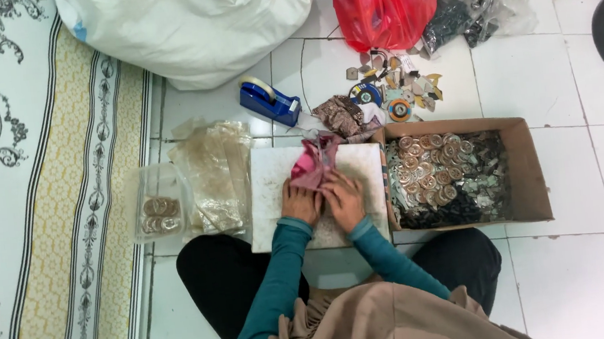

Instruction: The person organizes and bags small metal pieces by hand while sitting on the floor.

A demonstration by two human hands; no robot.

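Note:
My left hand and my right hand lie side by side on a white board in front of my lap. Both pinch the near end of a pink piece of cloth that stretches away from me on the board. A darker patterned cloth lies just beyond the board's far edge. What the fingertips grip under the pink cloth is hidden.
A cardboard box of small round and dark parts sits right of the board. Clear plastic bags and a small tub of round pieces lie left. Behind are a blue tape dispenser, scattered scraps, a red bag and a big white sack.

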